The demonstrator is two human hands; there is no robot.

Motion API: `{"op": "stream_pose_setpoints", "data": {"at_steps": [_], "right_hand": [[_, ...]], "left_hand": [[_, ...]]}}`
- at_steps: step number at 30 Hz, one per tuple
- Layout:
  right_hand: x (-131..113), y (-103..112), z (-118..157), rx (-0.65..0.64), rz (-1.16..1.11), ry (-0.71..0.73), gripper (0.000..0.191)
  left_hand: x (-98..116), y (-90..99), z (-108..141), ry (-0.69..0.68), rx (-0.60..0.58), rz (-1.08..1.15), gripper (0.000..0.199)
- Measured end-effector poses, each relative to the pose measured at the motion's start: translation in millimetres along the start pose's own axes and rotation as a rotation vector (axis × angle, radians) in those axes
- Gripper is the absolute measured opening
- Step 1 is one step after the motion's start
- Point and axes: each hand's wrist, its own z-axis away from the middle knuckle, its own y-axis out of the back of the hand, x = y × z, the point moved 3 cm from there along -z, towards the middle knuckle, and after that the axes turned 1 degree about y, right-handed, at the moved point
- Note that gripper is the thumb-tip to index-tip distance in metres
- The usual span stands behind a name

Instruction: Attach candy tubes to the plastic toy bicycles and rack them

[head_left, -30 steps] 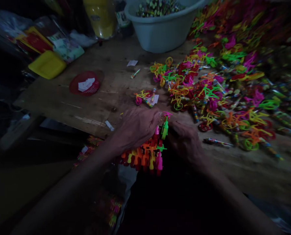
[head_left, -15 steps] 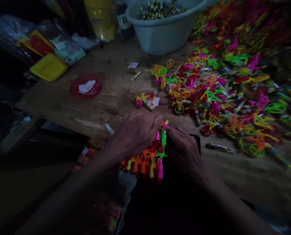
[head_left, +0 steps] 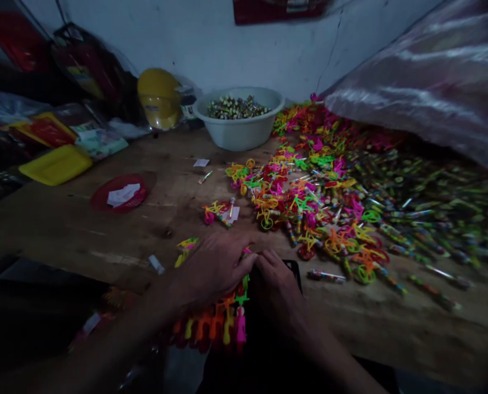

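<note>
Can see the left hand [head_left: 215, 265] bent over rows of small plastic bicycles [head_left: 215, 324] at the near table edge, covering most of the upper ones. Can make out only a sliver of a pink piece [head_left: 247, 251] near its thumb; cannot confirm a pinch. Cannot tell the grip of the right hand [head_left: 279, 282] either, fingertips hidden. Beyond it, can glimpse just a corner of a black-edged object [head_left: 294, 268].

Head-worn view — forward, seemingly downward

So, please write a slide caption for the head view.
Left hand and right hand close together by bright toys, tub behind.
</note>
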Motion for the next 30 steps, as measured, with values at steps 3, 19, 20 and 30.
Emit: {"op": "stream_pose_setpoints", "data": {"at_steps": [3,19,20,30], "right_hand": [[20.4,27.7,-2.0,0.118,0.138,-0.122,0.017],[44.9,84.4,-6.4,-0.023,0.45,-0.387,0.028],[42.4,85.3,-0.6,-0.049,0.433,-0.368,0.027],[31.7,69.6,43.2,-0.069,0.377,-0.319,0.011]], "left_hand": [[-0.6,-8.0,-3.8,0.062,-0.038,0.022,0.032],[-1.2,-3.8,-19.0,0.058,0.002,-0.01,0.031],[-0.2,-3.7,-19.8,0.052,-0.004,-0.017,0.032],[0.6,-3.9,-21.0,0.027,-0.03,-0.06,0.037]]}}
